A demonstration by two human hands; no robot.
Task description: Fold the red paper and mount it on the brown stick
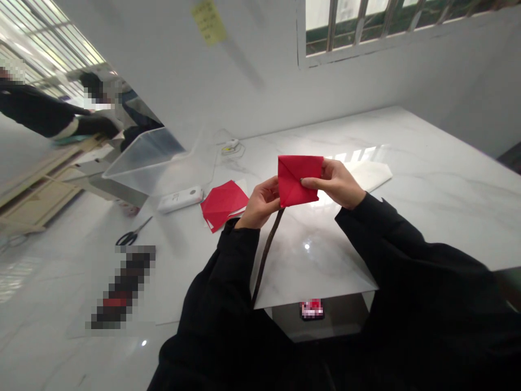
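A folded square of red paper [295, 180] is held up in front of me, its crease lines showing. My left hand [260, 203] grips its lower left edge, and my right hand [336, 183] pinches its right side between thumb and fingers. A thin brown cord [266, 252] runs down from near my left hand to my sleeve, and I cannot tell what it is attached to. Below my left hand, a second sheet of creased red paper [223, 205] lies on the white marble table [325, 255].
Near the red sheet lie a white rounded device [180, 199] and black-handled scissors [132, 232]. A transparent plastic bin [158, 163] stands at the table's far left. A white sheet [368, 175] lies behind my right hand. A co-worker [44, 111] is at upper left.
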